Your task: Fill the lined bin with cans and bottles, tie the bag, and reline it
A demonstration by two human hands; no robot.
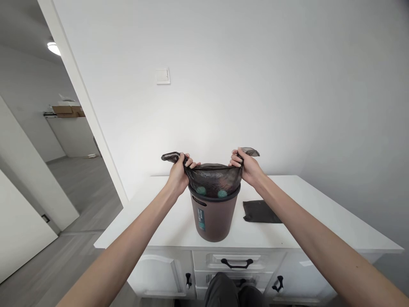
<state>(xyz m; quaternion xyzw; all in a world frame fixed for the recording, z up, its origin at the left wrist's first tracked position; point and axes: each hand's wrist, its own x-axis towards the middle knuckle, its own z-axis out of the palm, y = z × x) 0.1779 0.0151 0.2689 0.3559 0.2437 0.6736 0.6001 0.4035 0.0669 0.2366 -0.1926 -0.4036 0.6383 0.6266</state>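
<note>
A black, see-through trash bag [214, 177] rises above the dark rim of a brown trash can [215, 219], its lower part hidden inside. My left hand [181, 172] is closed around the bag's left handle, whose end sticks out past the thumb. On the other side my right hand [247, 165] grips the right handle, with a loose flap beyond the fingers. Between the hands the bag's top edge is pulled fairly straight. Greenish round things [222, 193] show through the plastic near the rim. A label and a slot mark the can's front.
The can stands on a white cabinet top [143, 213] against the wall. A folded black plastic piece [260, 212] lies to its right, partly behind my right forearm. Drawers with a black handle [237, 263] are below. A doorway opens at the left.
</note>
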